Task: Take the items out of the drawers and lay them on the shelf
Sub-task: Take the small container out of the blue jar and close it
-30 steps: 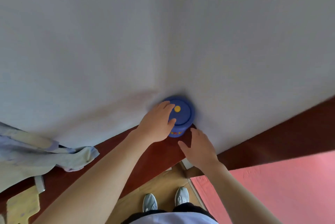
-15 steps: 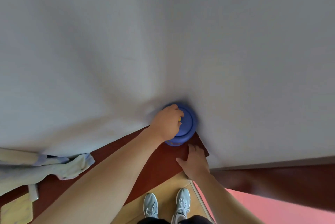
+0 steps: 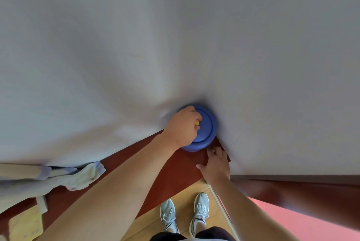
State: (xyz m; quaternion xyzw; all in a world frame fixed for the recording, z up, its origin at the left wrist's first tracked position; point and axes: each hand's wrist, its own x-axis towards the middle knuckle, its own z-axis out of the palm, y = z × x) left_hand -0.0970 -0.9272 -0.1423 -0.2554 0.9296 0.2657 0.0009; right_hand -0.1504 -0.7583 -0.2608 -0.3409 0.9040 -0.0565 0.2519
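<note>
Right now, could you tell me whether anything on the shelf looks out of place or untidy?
Only the pale crumpled cloth at the left of the dark red wooden shelf: it lies bunched against the white wall rather than laid flat. The round blue lidded container sits upright in the corner under the left hand.

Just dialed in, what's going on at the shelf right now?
The person's left hand grips the yellow knob on top of a round blue container, which sits on the dark red shelf in the corner against the white wall. The right hand rests on the shelf beside it. Pale cloths lie further left.
</note>
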